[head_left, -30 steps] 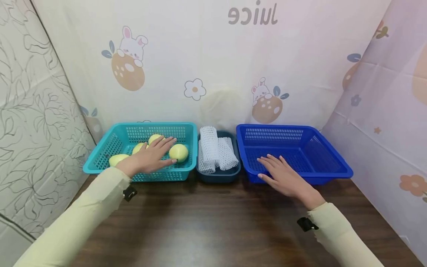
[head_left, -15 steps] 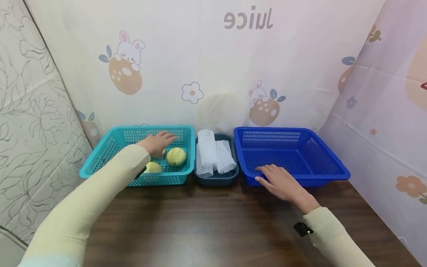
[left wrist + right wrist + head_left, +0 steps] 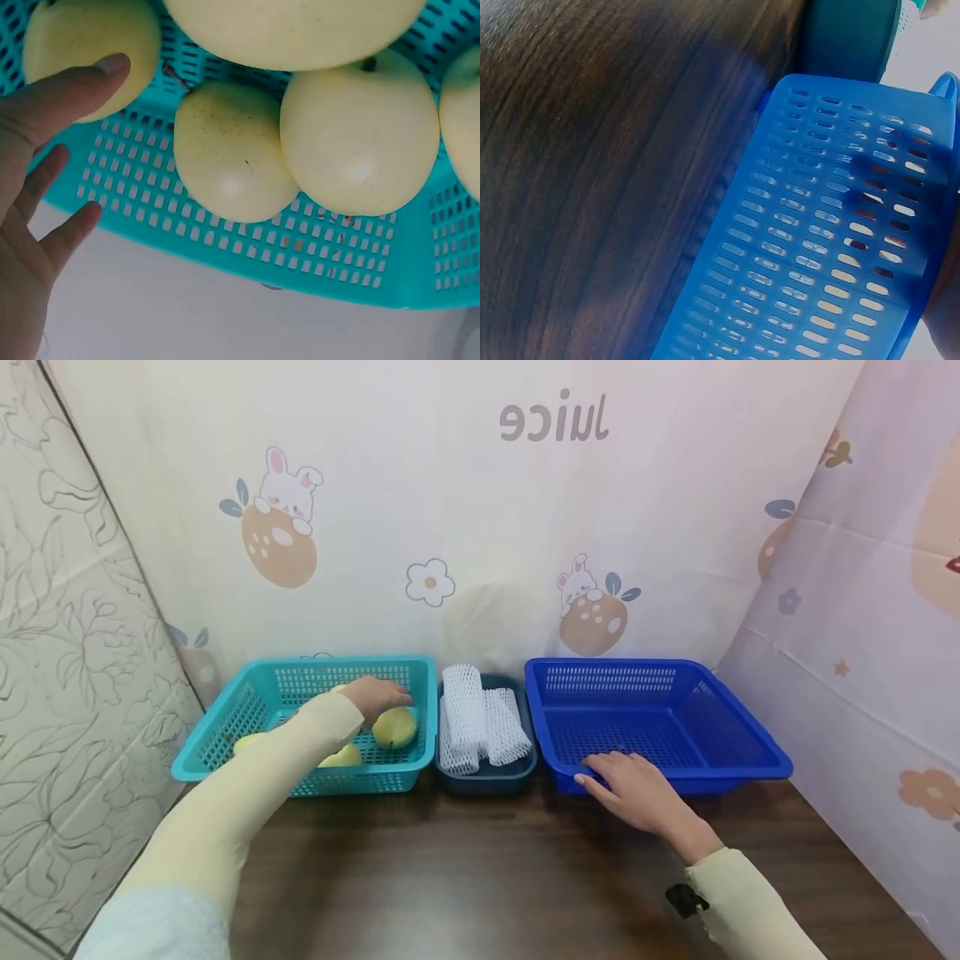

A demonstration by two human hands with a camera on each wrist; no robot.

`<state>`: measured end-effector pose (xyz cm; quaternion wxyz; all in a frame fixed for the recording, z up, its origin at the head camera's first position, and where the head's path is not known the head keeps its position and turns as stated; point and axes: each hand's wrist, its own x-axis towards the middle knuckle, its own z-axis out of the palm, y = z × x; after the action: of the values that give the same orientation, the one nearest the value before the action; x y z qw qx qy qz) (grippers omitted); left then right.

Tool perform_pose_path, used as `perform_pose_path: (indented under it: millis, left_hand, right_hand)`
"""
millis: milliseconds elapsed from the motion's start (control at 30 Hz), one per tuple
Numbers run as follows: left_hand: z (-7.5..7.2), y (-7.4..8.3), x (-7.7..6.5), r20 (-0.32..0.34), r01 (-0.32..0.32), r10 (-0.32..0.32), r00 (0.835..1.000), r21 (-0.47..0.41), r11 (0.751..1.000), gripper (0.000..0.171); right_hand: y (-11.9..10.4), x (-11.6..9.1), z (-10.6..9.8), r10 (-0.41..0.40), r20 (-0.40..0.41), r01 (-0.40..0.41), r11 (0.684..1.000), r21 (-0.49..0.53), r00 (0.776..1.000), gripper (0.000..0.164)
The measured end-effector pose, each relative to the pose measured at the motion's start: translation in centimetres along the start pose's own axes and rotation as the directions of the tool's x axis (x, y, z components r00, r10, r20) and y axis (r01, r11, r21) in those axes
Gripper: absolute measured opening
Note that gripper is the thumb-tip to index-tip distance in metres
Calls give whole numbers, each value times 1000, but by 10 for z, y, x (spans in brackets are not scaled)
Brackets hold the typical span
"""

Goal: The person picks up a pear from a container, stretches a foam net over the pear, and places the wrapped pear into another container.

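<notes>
- Left grip (image 3: 371, 696): wide, thumb and fingers spread, palm side down, holding nothing; whether it touches fruit, cannot tell.
- Pear (image 3: 395, 727): at the hand's 5 o'clock, in the right part of the teal basket (image 3: 431, 702). Left wrist view has the thumb across a pear at 10 o'clock — two fingertips spread below, clear of it.
- Other pears (image 3: 343, 756): same basket, at that pear's 8 and 9 o'clock, one more partly behind the hand; pale yellow-green, some touching in the left wrist view.
- Right grip (image 3: 637, 793): rests on the near rim of the blue basket (image 3: 607, 693), fingers over the edge, thumb near the outer wall; pinching or just resting — cannot tell.
- Small dark tray (image 3: 487, 783): at the teal basket's 3 o'clock, between both baskets, with white foam nets (image 3: 465, 710) inside, one leaning up toward 12 o'clock.
- Desk (image 3: 480, 860): dark wood grain, under all three, bare stretch toward 6 o'clock.
- Sleeves (image 3: 247, 785): pale yellow; black clip (image 3: 686, 900) at right cuff.
- Backdrop (image 3: 360, 527): rabbit prints, mirrored "Juice" between 12 and 1 o'clock.
</notes>
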<state>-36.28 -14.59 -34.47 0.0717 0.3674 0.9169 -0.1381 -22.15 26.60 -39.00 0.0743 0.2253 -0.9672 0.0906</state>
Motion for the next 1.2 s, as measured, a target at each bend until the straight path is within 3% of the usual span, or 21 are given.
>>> perform_pose_path:
  millis: [200, 300, 433, 667, 900, 1200]
  left_hand:
    - [2, 7, 17, 18, -156, 155, 988, 162, 974, 56]
    - [5, 10, 22, 41, -160, 155, 987, 201, 966, 49]
    - [13, 9, 26, 95, -121, 103, 990, 208, 971, 54]
    - [20, 8, 30, 149, -78, 56, 987, 146, 986, 69]
    - [15, 5, 33, 112, -24, 22, 993, 14, 1000, 72]
    - [14, 3, 26, 129, 74, -57, 990, -135, 988, 73]
  right_hand:
    - [1, 1, 5, -24, -54, 21, 999, -41, 998, 38]
    - [1, 0, 7, -36, -74, 32, 998, -53, 997, 35]
    - [1, 1, 8, -47, -90, 42, 997, -57, 995, 34]
    - [4, 1, 9, -60, -109, 53, 997, -64, 992, 32]
    - [6, 1, 8, -52, -134, 45, 997, -57, 990, 31]
    - [2, 0, 6, -49, -86, 45, 998, -48, 995, 37]
